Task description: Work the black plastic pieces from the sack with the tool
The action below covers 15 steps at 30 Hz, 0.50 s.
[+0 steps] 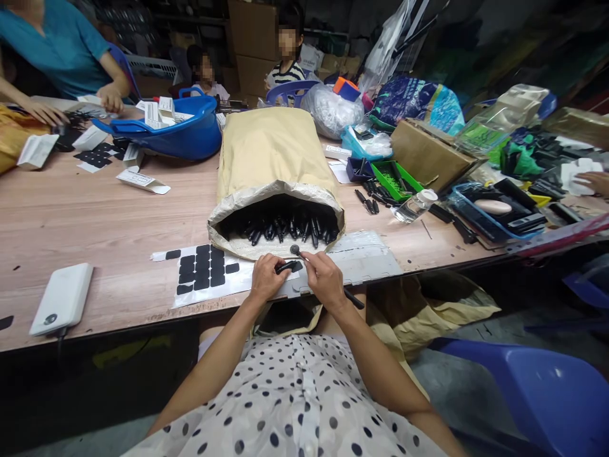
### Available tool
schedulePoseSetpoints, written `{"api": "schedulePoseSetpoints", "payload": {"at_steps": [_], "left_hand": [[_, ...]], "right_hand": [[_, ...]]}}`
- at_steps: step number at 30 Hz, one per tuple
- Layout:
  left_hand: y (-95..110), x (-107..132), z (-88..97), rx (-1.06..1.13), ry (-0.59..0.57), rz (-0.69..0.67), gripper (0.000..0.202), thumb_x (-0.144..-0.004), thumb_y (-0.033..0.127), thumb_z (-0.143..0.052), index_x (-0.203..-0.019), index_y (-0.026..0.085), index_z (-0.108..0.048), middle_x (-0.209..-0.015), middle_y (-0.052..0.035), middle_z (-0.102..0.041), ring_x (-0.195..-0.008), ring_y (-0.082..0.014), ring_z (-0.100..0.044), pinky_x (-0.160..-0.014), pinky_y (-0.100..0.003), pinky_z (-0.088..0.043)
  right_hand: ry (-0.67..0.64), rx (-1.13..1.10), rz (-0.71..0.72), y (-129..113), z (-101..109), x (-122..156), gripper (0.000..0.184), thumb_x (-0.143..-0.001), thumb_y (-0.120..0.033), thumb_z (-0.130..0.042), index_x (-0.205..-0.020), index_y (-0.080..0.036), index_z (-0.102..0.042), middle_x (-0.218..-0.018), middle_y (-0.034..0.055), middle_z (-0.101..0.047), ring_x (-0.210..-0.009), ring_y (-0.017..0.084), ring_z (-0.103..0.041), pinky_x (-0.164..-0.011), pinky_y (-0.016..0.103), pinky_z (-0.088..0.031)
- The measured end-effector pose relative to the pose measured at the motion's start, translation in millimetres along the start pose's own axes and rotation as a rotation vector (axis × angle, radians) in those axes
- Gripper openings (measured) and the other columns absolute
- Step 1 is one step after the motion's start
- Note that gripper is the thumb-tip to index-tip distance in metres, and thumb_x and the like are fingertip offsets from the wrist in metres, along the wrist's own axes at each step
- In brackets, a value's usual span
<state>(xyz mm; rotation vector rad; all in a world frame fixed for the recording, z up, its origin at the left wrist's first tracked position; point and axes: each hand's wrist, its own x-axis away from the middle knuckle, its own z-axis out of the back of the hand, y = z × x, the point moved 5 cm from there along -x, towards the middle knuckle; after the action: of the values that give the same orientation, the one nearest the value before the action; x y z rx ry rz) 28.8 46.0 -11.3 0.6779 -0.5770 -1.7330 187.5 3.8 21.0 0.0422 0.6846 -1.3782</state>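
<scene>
My left hand (pixel 267 276) is closed round a small black pen-like piece (pixel 286 267), which points to the right. Close beside it, my right hand (pixel 324 278) grips a thin tool with a small round dark head (pixel 295 249); a dark handle end sticks out behind that hand. Just beyond both hands lies a tan sack (pixel 273 139), its mouth facing me, with many similar black pieces (pixel 285 227) inside. A white backing sheet (pixel 233 285) with black rounded-square stickers (pixel 202 266) lies left of my left hand.
A white power bank (pixel 63 298) lies at left. Behind it stand small white boxes (pixel 143 181) and a blue basin (pixel 183 130). Right of the sack are a green tray (pixel 394 178), a clear bottle (pixel 415 206) and a blue-rimmed tray (pixel 495 212). A co-worker (pixel 57 51) handles things at far left.
</scene>
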Motion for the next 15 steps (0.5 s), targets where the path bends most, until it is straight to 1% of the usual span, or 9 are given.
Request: {"api": "schedulePoseSetpoints", "payload": {"at_steps": [3, 5, 8, 11, 12, 13, 15], "left_hand": [[2, 0, -0.9, -0.012, 0.004, 0.003, 0.008, -0.074, 0.021, -0.074, -0.078, 0.022, -0.068, -0.085, -0.0027, -0.066, -0.088, -0.0231, -0.060, -0.085, -0.038, -0.049], [2, -2, -1.5, -0.014, -0.003, 0.004, 0.008, -0.074, 0.020, -0.074, -0.078, 0.022, -0.068, -0.084, -0.0029, -0.066, -0.088, -0.0231, -0.060, -0.085, -0.038, -0.049], [3, -2, 0.8, -0.006, -0.013, 0.005, 0.008, -0.075, 0.020, -0.074, -0.079, 0.021, -0.067, -0.085, -0.0032, -0.066, -0.088, -0.0233, -0.061, -0.085, -0.038, -0.049], [11, 10, 7.3, 0.063, -0.023, -0.048, 0.005, -0.081, 0.023, -0.069, -0.085, 0.022, -0.067, -0.089, -0.0038, -0.068, -0.089, -0.0229, -0.062, -0.085, -0.038, -0.050], [16, 19, 8.3, 0.109, -0.055, -0.082, 0.006, -0.084, 0.025, -0.066, -0.089, 0.022, -0.067, -0.091, -0.0038, -0.068, -0.089, -0.0221, -0.062, -0.084, -0.036, -0.050], [21, 29, 7.4, 0.161, -0.116, -0.116, 0.009, -0.087, 0.027, -0.062, -0.093, 0.022, -0.067, -0.092, -0.0036, -0.069, -0.088, -0.0211, -0.063, -0.083, -0.035, -0.050], [31, 54, -0.7, 0.250, -0.310, -0.161, 0.015, -0.091, 0.030, -0.057, -0.100, 0.023, -0.066, -0.092, -0.0028, -0.071, -0.084, -0.0194, -0.064, -0.079, -0.031, -0.050]], "right_hand": [[-0.003, 0.081, 0.004, 20, -6, -14, 0.032, -0.097, -0.019, -0.047, -0.114, -0.027, -0.073, -0.088, 0.0052, -0.064, -0.087, 0.020, -0.059, -0.077, 0.027, -0.047], [-0.022, 0.116, 0.038, 31, -14, -19, 0.030, -0.095, -0.017, -0.050, -0.110, -0.025, -0.074, -0.086, 0.0053, -0.063, -0.084, 0.020, -0.056, -0.075, 0.029, -0.045], [-0.025, 0.135, 0.104, 40, -24, -21, 0.028, -0.093, -0.016, -0.052, -0.108, -0.023, -0.074, -0.084, 0.0057, -0.061, -0.082, 0.020, -0.053, -0.073, 0.030, -0.042], [-0.012, 0.141, 0.121, 42, -30, -18, 0.028, -0.093, -0.016, -0.051, -0.109, -0.023, -0.073, -0.086, 0.0058, -0.061, -0.084, 0.021, -0.052, -0.074, 0.031, -0.041], [-0.014, 0.142, 0.122, 42, -31, -17, 0.028, -0.093, -0.016, -0.051, -0.109, -0.023, -0.072, -0.086, 0.0056, -0.060, -0.084, 0.021, -0.052, -0.074, 0.031, -0.040], [-0.018, 0.143, 0.122, 41, -31, -17, 0.028, -0.093, -0.017, -0.051, -0.110, -0.024, -0.072, -0.087, 0.0056, -0.060, -0.085, 0.021, -0.051, -0.074, 0.031, -0.040], [-0.023, 0.154, 0.119, 39, -31, -16, 0.028, -0.093, -0.017, -0.051, -0.110, -0.024, -0.072, -0.087, 0.0057, -0.060, -0.085, 0.021, -0.051, -0.075, 0.031, -0.039]]}}
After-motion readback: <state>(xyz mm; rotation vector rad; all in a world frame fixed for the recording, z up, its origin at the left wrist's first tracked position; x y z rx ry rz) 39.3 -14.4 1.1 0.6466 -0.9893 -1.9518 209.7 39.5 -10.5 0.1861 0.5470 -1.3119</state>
